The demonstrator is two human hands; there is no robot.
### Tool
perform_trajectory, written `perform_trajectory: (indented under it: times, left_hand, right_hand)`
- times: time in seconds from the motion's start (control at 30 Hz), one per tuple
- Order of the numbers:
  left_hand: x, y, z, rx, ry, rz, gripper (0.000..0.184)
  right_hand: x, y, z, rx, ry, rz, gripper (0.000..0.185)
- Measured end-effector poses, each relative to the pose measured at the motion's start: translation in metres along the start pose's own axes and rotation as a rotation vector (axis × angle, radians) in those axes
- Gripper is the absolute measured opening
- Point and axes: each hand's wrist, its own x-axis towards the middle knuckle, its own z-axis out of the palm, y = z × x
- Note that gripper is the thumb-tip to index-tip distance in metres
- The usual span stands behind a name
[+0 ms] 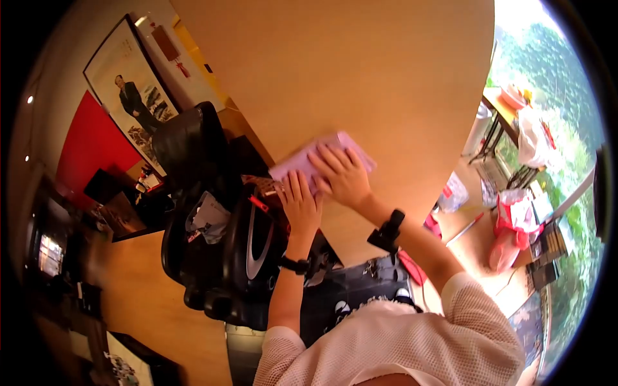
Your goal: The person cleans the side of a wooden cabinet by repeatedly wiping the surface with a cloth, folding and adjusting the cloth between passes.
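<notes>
A folded pinkish-purple cloth (pixel 293 167) lies against a broad light-wood panel (pixel 360 71). My left hand (pixel 300 199) presses flat on the cloth's lower left part, fingers stretched out. Higher up and to the right, my right hand (pixel 342 175) also lies flat on the cloth with its fingers spread. Both palms and the underside of the cloth are hidden. Each wrist wears a black band. Close to the left of my left hand is a small red object (pixel 258 204) by the black chair; its kind is unclear.
A black padded chair (pixel 193 145) with a crumpled grey-white item (pixel 209 219) on its seat stands at left. Behind it hangs a framed picture (pixel 132 90). At right are a small table (pixel 502 109), red-and-white bags (pixel 515 219) and a large window with greenery.
</notes>
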Motion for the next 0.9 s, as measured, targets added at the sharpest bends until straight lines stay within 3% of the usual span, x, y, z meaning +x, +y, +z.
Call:
perform_trajectory:
  times: [0.07, 0.2, 0.33, 0.47, 0.53, 0.63, 0.77, 0.9]
  left_hand:
    - [0.032, -0.004, -0.02, -0.061, 0.053, 0.0, 0.074]
    - [0.144, 0.004, -0.111, -0.043, 0.212, 0.062, 0.067]
    - [0.183, 0.02, -0.143, -0.15, 0.287, 0.156, 0.056]
    - [0.134, 0.021, -0.064, -0.23, 0.352, 0.16, 0.053]
    - [0.08, 0.025, -0.011, -0.133, 0.3, 0.028, 0.053]
    - [0.007, 0.041, 0.047, -0.062, 0.205, 0.052, 0.052]
    - [-0.053, 0.08, 0.032, -0.302, -0.128, 0.017, 0.049]
    - [-0.009, 0.104, -0.002, -0.611, 0.071, -0.119, 0.046]
  right_hand:
    - [0.042, 0.0, -0.024, 0.015, 0.005, -0.044, 0.058]
    - [0.151, 0.007, -0.079, -0.052, 0.241, -0.147, 0.058]
    - [0.175, 0.004, -0.099, 0.012, 0.428, -0.127, 0.062]
    - [0.122, 0.007, -0.044, -0.088, 0.533, 0.082, 0.052]
    - [0.077, 0.01, -0.022, -0.173, 0.411, 0.078, 0.05]
    - [-0.004, 0.026, 0.011, -0.166, 0.268, 0.054, 0.049]
    - [-0.097, 0.034, 0.04, -0.116, 0.097, 0.147, 0.049]
    - [-0.056, 0.034, 0.02, -0.073, 0.173, 0.124, 0.049]
